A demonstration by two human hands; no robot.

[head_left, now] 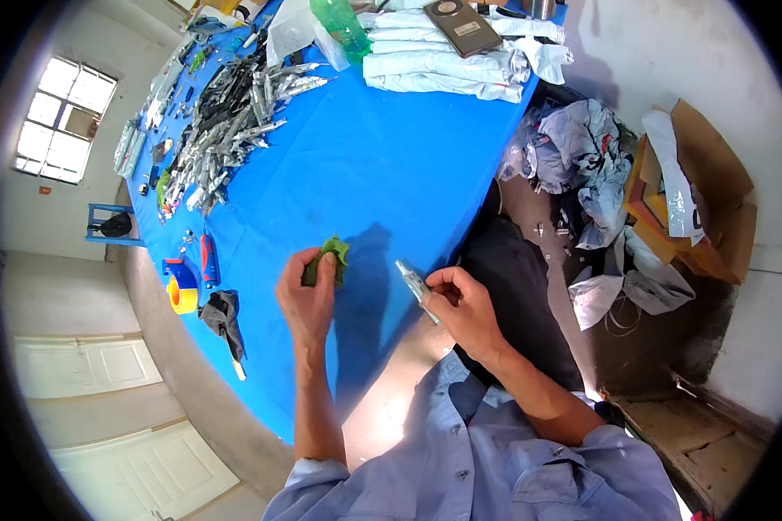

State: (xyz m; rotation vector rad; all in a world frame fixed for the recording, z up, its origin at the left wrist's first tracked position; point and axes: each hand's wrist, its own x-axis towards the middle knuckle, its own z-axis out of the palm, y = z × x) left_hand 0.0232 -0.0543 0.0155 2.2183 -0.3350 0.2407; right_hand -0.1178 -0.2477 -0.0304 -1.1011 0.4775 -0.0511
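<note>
My left hand is closed on a crumpled green cloth, pinched between thumb and fingers above the blue-covered table. In my right hand, near the table's right edge, is a slim silver metal tube-like piece, tilted with its narrow end up and to the left. Its exact kind is not clear. Toward the far left lies a big heap of similar slim silver pieces, some with pointed ends.
On the table's left are a tape dispenser, a red-and-blue tool and a dark cloth. Wrapped white packages and a green bottle stand at the far end. A cardboard box and crumpled bags lie to the right.
</note>
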